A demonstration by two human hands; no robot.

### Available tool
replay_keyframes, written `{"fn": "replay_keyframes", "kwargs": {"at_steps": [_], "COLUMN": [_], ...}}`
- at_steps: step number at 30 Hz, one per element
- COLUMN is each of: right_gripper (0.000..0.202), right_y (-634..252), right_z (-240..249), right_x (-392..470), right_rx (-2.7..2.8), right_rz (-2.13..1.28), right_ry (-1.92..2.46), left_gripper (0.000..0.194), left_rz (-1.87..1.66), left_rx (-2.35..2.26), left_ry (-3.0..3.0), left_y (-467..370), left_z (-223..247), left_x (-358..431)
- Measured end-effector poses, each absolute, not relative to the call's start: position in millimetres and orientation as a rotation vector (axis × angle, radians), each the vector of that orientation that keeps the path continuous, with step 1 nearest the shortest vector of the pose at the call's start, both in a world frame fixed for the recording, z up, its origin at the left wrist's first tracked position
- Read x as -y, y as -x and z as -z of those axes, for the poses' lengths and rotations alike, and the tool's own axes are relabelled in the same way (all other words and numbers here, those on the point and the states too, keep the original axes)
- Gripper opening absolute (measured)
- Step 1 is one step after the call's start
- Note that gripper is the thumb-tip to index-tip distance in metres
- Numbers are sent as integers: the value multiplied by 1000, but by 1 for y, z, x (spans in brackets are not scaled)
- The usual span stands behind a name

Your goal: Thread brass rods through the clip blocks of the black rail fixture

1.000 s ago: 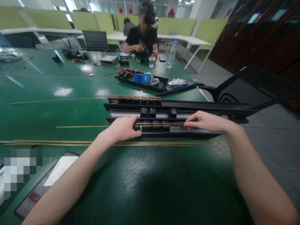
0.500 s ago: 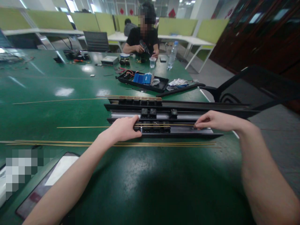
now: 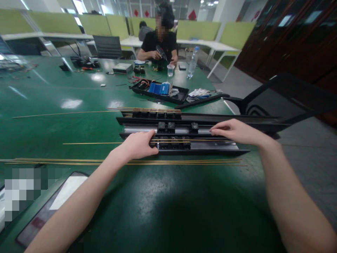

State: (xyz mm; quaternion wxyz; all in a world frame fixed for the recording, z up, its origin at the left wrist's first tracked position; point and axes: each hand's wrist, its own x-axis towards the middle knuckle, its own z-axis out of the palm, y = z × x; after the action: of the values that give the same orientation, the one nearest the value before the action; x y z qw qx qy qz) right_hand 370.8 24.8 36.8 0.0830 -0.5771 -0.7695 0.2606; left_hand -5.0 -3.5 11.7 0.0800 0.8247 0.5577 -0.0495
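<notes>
I've drawn my right hand [image 3: 231, 130] just behind the front channel [image 3: 205, 152], fingertips nearly together, hold unclear, so only my left hand [image 3: 135, 144], half-curled round its leftmost block [image 3: 152, 143], seems to steady the thin rod [image 3: 202, 140] along it.

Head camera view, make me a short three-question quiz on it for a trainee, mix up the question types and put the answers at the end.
1. True or false: the left hand and right hand are touching each other.

2. How many black blocks can be seen in the middle channel?
A) one
B) three
C) six

3. Fill in the colour: beyond the channels, the cap on the plastic bottle is ____.

Key: 1 false; 2 B; 3 blue.
</notes>
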Motion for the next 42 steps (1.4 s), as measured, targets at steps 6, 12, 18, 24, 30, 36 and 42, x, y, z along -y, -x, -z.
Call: {"fn": "replay_keyframes", "kwargs": {"at_steps": [6,12,18,24,30,36,42], "right_gripper": [41,41,38,38,39,40,39], "right_y": [-316,-297,-295,-297,-298,-300,-299], "right_z": [-23,-15,-10,-9,-10,-11,-12], "right_x": [-15,-10,-11,-12,-12,-12,-11], "right_rx": [2414,2444,2450,2433,2451,2455,2440], "right_rz": [-846,-926,-889,-913,-896,-909,-950], "right_ry": [1459,1351,1324,1314,1335,1333,1344], "left_gripper": [51,49,47,48,49,49,48], "left_rz": [177,176,171,168,163,161,157], "left_rx": [-1678,-1674,-1678,-1686,-1678,-1677,-1675], "left_ry": [-2465,-2473,-2478,-2481,-2478,-2475,-2488], "left_y": [4,4,4,4,4,4,5], "left_z": [-13,-13,-13,-11,-12,-12,-9], "left_x": [4,4,4,4,4,3,3]}}
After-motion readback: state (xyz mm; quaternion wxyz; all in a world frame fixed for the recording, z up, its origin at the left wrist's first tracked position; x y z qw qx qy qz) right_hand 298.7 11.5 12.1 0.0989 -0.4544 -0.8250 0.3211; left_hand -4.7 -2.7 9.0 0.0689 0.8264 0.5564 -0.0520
